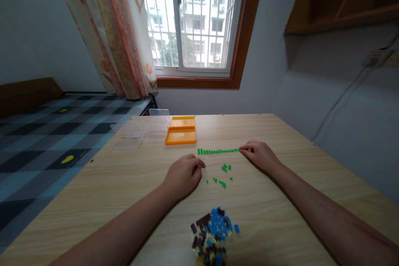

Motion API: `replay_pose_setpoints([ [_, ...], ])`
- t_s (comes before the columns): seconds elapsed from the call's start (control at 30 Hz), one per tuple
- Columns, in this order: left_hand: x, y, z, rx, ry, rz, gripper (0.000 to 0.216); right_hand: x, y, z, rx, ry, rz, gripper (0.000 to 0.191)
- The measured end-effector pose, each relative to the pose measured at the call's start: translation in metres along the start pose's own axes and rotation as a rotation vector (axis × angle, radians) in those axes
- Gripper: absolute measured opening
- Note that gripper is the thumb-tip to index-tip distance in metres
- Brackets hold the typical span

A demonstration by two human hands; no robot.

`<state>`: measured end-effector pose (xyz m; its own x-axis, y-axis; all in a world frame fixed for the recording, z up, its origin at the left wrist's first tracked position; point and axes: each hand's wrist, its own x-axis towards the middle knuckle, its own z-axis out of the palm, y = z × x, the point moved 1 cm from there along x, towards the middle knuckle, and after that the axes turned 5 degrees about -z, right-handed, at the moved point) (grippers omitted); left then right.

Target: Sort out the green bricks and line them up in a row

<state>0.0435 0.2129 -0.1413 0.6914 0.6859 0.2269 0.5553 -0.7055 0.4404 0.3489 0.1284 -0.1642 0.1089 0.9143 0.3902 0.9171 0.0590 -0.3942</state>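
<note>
A row of small green building bricks (215, 151) runs across the table, with larger pieces at its left end and tiny ones at its right. My right hand (259, 153) is at that right end, thumb and finger pinched on a tiny green brick. Below the row's left end, my left hand (184, 175) rests on the tabletop, fingers loosely bent and apart, with nothing visible in it. Several loose green bricks (225, 168) lie between the hands, and more are scattered a little nearer to me.
A pile of blue, dark brown and pale bricks (218, 225) lies at the front of the wooden table (149, 183). An orange tray (181, 136) and clear plastic boxes (129, 136) stand at the back left. A bed (62, 133) is at left, a window (202, 20) ahead.
</note>
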Motion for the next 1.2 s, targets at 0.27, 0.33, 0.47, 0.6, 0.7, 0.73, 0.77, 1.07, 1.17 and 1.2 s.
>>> replay_pose_setpoints([
  [0.27,0.0,0.0,-0.001,-0.007,0.001,0.003,0.025,-0.003,-0.022,-0.007,0.042,0.043,-0.074,0.026],
  [0.33,0.0,0.0,-0.001,-0.006,0.001,0.005,0.024,-0.007,-0.038,-0.009,0.108,-0.03,-0.176,0.026],
  [0.47,0.0,0.0,-0.001,0.0,0.0,0.002,0.024,-0.015,-0.064,-0.011,0.141,-0.187,-0.319,0.025],
  [0.6,0.001,0.0,-0.001,0.002,0.004,0.006,0.024,-0.017,-0.069,-0.012,0.095,-0.215,-0.348,0.024],
  [0.7,0.001,0.0,0.0,0.0,0.004,0.007,0.024,-0.016,-0.062,-0.014,0.057,-0.243,-0.347,0.023],
  [0.73,0.001,0.0,0.0,0.0,0.001,0.005,0.024,-0.015,-0.059,-0.015,0.045,-0.252,-0.336,0.022],
  [0.77,0.001,0.0,0.0,0.0,-0.002,0.003,0.024,-0.014,-0.055,-0.017,0.033,-0.261,-0.321,0.021],
  [1.07,-0.001,0.0,-0.001,-0.004,-0.005,-0.008,0.024,-0.01,-0.028,-0.033,0.012,-0.256,-0.198,0.013],
  [1.17,0.0,-0.001,0.0,-0.008,0.004,0.0,0.024,-0.011,-0.026,-0.031,0.084,-0.261,-0.218,0.022],
  [1.2,0.0,-0.001,0.0,-0.009,0.006,0.003,0.024,-0.011,-0.025,-0.029,0.095,-0.269,-0.229,0.023],
])
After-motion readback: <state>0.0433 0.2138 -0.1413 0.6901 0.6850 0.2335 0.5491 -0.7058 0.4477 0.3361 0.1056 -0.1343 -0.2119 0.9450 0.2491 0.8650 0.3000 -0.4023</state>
